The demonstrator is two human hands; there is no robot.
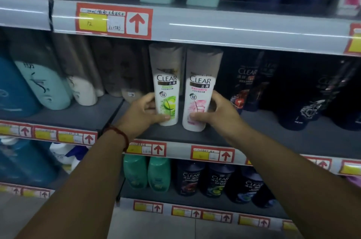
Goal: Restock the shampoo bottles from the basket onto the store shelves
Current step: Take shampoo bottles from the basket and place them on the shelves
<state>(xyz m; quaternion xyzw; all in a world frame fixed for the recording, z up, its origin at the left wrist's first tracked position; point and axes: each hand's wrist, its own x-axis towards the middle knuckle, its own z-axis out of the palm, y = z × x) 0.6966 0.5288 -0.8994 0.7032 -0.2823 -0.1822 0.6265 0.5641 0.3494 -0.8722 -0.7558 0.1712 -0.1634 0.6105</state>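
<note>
Green bottle (167,86) and pink bottle (201,90) stand upright, just beside each other, on the middle shelf (263,127). Left hand (143,113) grips the green one low down, fingers (149,101) curled round it; right hand (216,114) grips the pink one likewise. Dark bottles (293,92) stand to the right

Dim light, pale tiled floor (156,227)

Both white bottles (167,90) (199,96) say CLEAR, same on the dark bottles (247,82); price tag (114,20) reads 12.
</note>
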